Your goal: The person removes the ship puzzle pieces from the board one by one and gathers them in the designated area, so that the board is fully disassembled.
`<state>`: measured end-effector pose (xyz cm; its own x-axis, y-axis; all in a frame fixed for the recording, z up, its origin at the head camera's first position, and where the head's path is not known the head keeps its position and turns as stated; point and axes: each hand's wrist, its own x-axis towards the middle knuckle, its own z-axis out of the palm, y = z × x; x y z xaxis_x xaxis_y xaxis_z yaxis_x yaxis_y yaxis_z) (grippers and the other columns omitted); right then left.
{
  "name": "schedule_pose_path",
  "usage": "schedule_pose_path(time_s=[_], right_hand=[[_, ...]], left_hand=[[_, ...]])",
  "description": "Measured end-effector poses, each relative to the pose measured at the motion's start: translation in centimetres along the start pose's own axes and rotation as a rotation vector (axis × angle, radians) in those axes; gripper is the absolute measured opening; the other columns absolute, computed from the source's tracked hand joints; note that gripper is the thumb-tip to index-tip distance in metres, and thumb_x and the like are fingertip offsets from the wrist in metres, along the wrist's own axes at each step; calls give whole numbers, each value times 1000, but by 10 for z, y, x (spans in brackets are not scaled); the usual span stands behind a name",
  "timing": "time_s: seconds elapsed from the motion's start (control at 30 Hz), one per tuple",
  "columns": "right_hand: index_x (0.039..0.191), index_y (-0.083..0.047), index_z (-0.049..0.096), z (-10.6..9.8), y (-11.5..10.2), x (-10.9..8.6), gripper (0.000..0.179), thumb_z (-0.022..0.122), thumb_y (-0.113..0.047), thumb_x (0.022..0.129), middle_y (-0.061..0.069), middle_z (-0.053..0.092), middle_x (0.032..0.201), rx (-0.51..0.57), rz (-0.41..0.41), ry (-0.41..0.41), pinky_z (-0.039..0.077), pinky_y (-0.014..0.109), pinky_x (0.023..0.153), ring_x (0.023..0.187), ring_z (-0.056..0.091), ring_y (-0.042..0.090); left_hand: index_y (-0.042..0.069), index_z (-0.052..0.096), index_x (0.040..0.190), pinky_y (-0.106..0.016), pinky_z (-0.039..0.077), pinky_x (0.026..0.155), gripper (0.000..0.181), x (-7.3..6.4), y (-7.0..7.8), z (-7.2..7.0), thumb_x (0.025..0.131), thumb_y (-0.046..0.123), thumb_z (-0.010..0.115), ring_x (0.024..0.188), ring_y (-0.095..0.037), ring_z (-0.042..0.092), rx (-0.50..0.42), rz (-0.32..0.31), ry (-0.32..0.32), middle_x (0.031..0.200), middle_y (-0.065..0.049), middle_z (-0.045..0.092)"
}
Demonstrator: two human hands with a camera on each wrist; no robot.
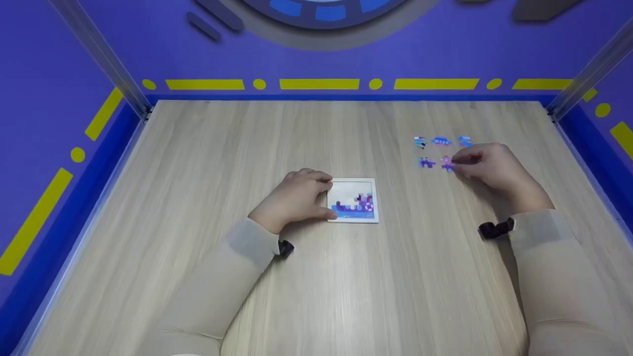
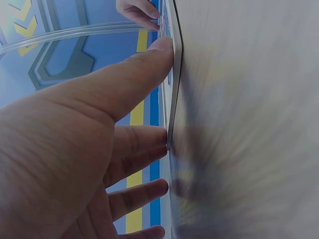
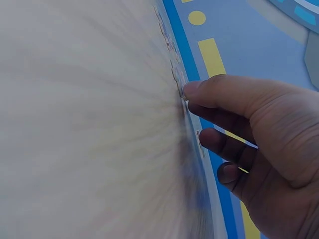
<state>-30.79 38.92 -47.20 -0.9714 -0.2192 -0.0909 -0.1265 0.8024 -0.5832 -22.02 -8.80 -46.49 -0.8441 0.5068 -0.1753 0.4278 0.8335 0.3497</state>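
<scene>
A square white-framed jigsaw tray (image 1: pixel 352 180) lies on the table, with joined purple, blue and pink pieces (image 1: pixel 357 209) along its bottom and right side. My left hand (image 1: pixel 299 196) rests at its left edge, thumb on the lower corner and index finger at the upper one. In the left wrist view the left hand (image 2: pixel 75 134) has its fingers extended, the outer ones off the frame. To the right, my right hand (image 1: pixel 494 165) pinches a pink and purple jigsaw piece (image 1: pixel 447 162) at its right edge. The right wrist view shows the right hand's thumb and index fingertips together at the piece.
Several loose jigsaw pieces lie near the right hand: one with red and black bits (image 1: pixel 420 142), a blue one (image 1: pixel 441 141), another blue one (image 1: pixel 465 141) and a purple one (image 1: pixel 426 162). Blue printed walls (image 1: pixel 316 64) border the wooden table (image 1: pixel 222 148).
</scene>
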Motion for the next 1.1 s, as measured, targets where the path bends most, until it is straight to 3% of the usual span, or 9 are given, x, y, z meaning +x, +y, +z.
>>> schedule_pose_path(time_s=[0.27, 0.4, 0.47, 0.6, 0.8, 0.93, 1.1], right_hand=[[136, -9, 82, -1, -8, -5, 38, 81, -32, 106, 20, 77, 140, 18, 22, 40, 47, 11, 76, 116, 61, 27], [142, -13, 79, -2, -24, -10, 45, 78, -42, 108, 17, 70, 144, 49, 55, 66, 46, 19, 80, 119, 54, 27], [142, -15, 79, -3, -34, -14, 45, 76, -44, 108, 15, 69, 144, 63, 46, 83, 46, 22, 81, 119, 52, 27], [133, -12, 83, 2, -55, -22, 34, 77, -35, 109, 12, 74, 138, 100, -57, 145, 46, 20, 80, 111, 55, 22], [125, -13, 86, 15, -92, -31, 22, 79, -24, 108, 0, 79, 122, 212, -199, 198, 50, 17, 76, 96, 61, 12], [128, -14, 84, 26, -123, -36, 24, 79, -25, 108, -2, 78, 120, 278, -203, 173, 52, 17, 77, 96, 63, 12], [138, -12, 80, 42, -161, -41, 32, 77, -24, 108, 8, 80, 126, 353, -184, 134, 54, 19, 79, 99, 65, 17]], left_hand=[[10, 62, 163, -59, 34, 138, 86, 0, -1, 0, 97, 61, 85, 168, -33, 43, 5, 4, 4, 177, -4, 53], [11, 64, 162, -59, 34, 138, 84, -1, 0, -1, 97, 60, 86, 167, -32, 44, 22, 5, 8, 175, -4, 55], [11, 65, 161, -59, 34, 138, 83, -1, 1, -2, 97, 60, 85, 166, -33, 45, 42, 14, 9, 174, -4, 56], [12, 66, 159, -60, 32, 138, 81, 0, 4, -4, 97, 61, 85, 165, -33, 46, 74, 23, 1, 172, -4, 58], [16, 62, 164, -59, 29, 140, 91, 1, 7, -5, 93, 67, 86, 168, -30, 41, 61, -24, -24, 175, 1, 55], [17, 62, 164, -61, 28, 140, 93, 1, 8, -2, 91, 67, 88, 169, -30, 41, 51, -47, -10, 176, 2, 54], [16, 60, 165, -62, 26, 141, 93, -3, 10, -2, 92, 66, 88, 169, -32, 40, 53, -52, 0, 177, -1, 53]])
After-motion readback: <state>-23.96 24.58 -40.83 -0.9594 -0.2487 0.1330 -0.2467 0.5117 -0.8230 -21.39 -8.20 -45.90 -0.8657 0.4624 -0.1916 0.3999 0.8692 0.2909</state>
